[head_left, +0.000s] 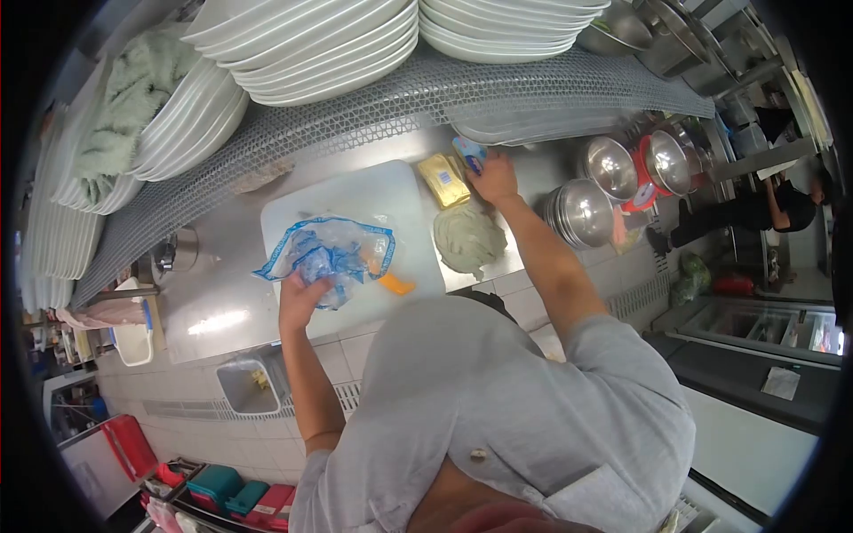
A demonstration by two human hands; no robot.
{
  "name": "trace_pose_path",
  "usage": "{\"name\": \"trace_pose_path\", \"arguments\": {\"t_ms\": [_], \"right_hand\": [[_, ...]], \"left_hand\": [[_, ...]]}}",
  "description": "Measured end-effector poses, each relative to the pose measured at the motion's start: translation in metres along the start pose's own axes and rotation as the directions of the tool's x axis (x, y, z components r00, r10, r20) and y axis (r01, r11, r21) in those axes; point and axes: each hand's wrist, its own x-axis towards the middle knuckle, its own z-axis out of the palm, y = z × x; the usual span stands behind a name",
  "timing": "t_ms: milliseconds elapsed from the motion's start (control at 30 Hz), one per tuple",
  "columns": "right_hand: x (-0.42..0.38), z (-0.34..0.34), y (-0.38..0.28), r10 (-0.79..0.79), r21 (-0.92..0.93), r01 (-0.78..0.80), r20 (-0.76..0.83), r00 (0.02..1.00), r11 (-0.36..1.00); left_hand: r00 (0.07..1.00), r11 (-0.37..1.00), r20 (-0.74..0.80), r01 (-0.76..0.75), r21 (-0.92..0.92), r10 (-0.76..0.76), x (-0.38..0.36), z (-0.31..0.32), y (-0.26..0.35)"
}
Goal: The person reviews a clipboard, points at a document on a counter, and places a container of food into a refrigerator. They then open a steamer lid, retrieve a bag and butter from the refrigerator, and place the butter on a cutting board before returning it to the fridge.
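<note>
My left hand (306, 300) is closed on the near edge of a crumpled clear plastic bag (342, 253) with blue printing. The bag lies over a white cutting board (413, 200), and an orange piece (396, 284) shows beside it, partly covered. At the back of the counter, my right hand (494, 180) grips a small blue-and-white package (468, 153). Just left of that hand lies a gold-wrapped block (443, 181) with a white label. A folded grey-green cloth (469, 240) rests on the counter, nearer to me than the block.
Stacks of white plates (311, 49) fill the mesh-lined shelf (373, 111) above the counter. Steel bowls (582, 213) and a red scale (641, 182) stand to the right. A grey bin (251, 386) sits on the floor at left. Another person (755, 209) is at far right.
</note>
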Motion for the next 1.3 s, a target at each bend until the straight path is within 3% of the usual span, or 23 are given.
{"name": "trace_pose_path", "arguments": {"t_ms": [67, 167, 267, 433, 500, 533, 600, 633, 733, 767, 800, 833, 867, 900, 933, 967, 1000, 1033, 1100, 1167, 1233, 1267, 1300], "right_hand": [[-0.006, -0.011, -0.003, 0.091, 0.255, -0.115, 0.105, 0.990, 0.960], [-0.043, -0.046, -0.035, 0.068, 0.497, -0.088, 0.059, 0.996, 0.863], [-0.067, -0.060, -0.080, -0.042, 0.254, 0.112, -0.264, 0.964, 0.961], [-0.065, -0.044, -0.099, 0.078, 0.153, -0.077, -0.001, 0.997, 0.985], [-0.065, -0.045, -0.090, 0.093, 0.335, -0.073, -0.044, 0.995, 0.940], [-0.067, -0.045, -0.084, 0.104, 0.421, -0.068, -0.062, 0.993, 0.905], [-0.055, -0.034, -0.055, 0.312, 0.673, -0.368, 0.209, 0.927, 0.641], [-0.046, -0.023, -0.042, 0.368, 0.735, -0.504, 0.361, 0.857, 0.454], [-0.020, 0.009, -0.013, 0.254, 0.669, -0.581, 0.527, 0.811, 0.463], [-0.023, -0.015, -0.031, 0.290, 0.648, -0.579, 0.505, 0.813, 0.495], [-0.018, -0.025, -0.040, 0.203, 0.631, -0.605, 0.592, 0.780, 0.486], [-0.013, -0.031, -0.043, 0.123, 0.613, -0.631, 0.663, 0.738, 0.476], [-0.016, -0.031, -0.041, -0.020, 0.648, -0.705, 0.740, 0.672, 0.289], [-0.007, 0.049, -0.022, -0.321, 0.800, -0.576, 0.598, 0.735, 0.170], [0.003, 0.127, -0.002, -0.585, 0.865, -0.501, 0.386, 0.713, -0.039], [-0.001, 0.097, -0.017, -0.512, 0.883, -0.449, 0.450, 0.731, 0.136], [-0.008, 0.072, -0.029, -0.461, 0.870, -0.394, 0.492, 0.739, 0.297], [-0.010, 0.058, -0.040, -0.438, 0.853, -0.333, 0.499, 0.748, 0.403], [-0.013, 0.044, -0.048, -0.444, 0.832, -0.200, 0.461, 0.768, 0.517], [-0.018, 0.034, -0.049, -0.457, 0.798, -0.060, 0.403, 0.793, 0.599], [-0.022, 0.018, -0.047, -0.487, 0.651, 0.215, 0.270, 0.831, 0.728], [-0.029, -0.005, -0.044, -0.489, 0.332, 0.407, 0.219, 0.844, 0.851], [-0.023, 0.033, -0.041, -0.365, 0.607, 0.173, 0.208, 0.907, 0.775]], "left_hand": [[1.000, 1.000, 0.014, -0.001, -0.010, 0.001, 0.000, 0.000, 0.000], [0.999, 0.996, 0.027, -0.044, -0.081, 0.047, 0.002, 0.006, 0.000], [0.997, 0.993, 0.058, -0.052, -0.107, 0.058, 0.009, 0.017, 0.002], [0.983, 0.992, 0.168, -0.055, -0.114, 0.074, 0.033, 0.041, 0.005], [0.983, 0.990, 0.178, -0.018, -0.143, 0.044, 0.043, 0.050, 0.001], [0.980, 0.958, 0.197, 0.072, -0.278, -0.017, 0.052, 0.050, -0.011], [0.958, 0.820, 0.258, 0.244, -0.518, -0.122, 0.077, 0.048, -0.039], [0.947, 0.860, 0.297, 0.252, -0.443, -0.124, 0.087, 0.057, -0.039], [0.918, 0.928, 0.370, 0.257, -0.272, -0.145, 0.115, 0.110, -0.027], [0.918, 0.930, 0.365, 0.260, -0.260, -0.154, 0.120, 0.129, -0.023], [0.917, 0.934, 0.366, 0.261, -0.245, -0.160, 0.129, 0.144, -0.018], [0.867, 0.924, 0.488, 0.263, -0.279, -0.100, 0.159, 0.143, -0.043], [0.866, 0.936, 0.496, 0.226, -0.269, -0.066, 0.171, 0.146, -0.047], [0.857, 0.947, 0.514, 0.191, -0.259, -0.032, 0.179, 0.150, -0.050], [0.839, 0.932, 0.536, 0.265, -0.247, -0.097, 0.193, 0.150, -0.063], [0.815, 0.914, 0.557, 0.337, -0.227, -0.162, 0.203, 0.149, -0.075], [0.856, 0.953, 0.508, 0.228, -0.201, -0.097, 0.200, 0.150, -0.077], [0.873, 0.950, 0.478, 0.225, -0.218, -0.097, 0.201, 0.146, -0.078], [0.880, 0.898, 0.435, 0.335, -0.287, -0.189, 0.199, 0.138, -0.078], [0.875, 0.892, 0.447, 0.340, -0.299, -0.184, 0.192, 0.138, -0.066], [0.877, 0.894, 0.449, 0.332, -0.302, -0.174, 0.185, 0.134, -0.053], [0.876, 0.899, 0.451, 0.324, -0.293, -0.169, 0.184, 0.130, -0.053], [0.908, 0.976, 0.417, 0.129, -0.174, -0.045, 0.191, 0.105, -0.071]]}}
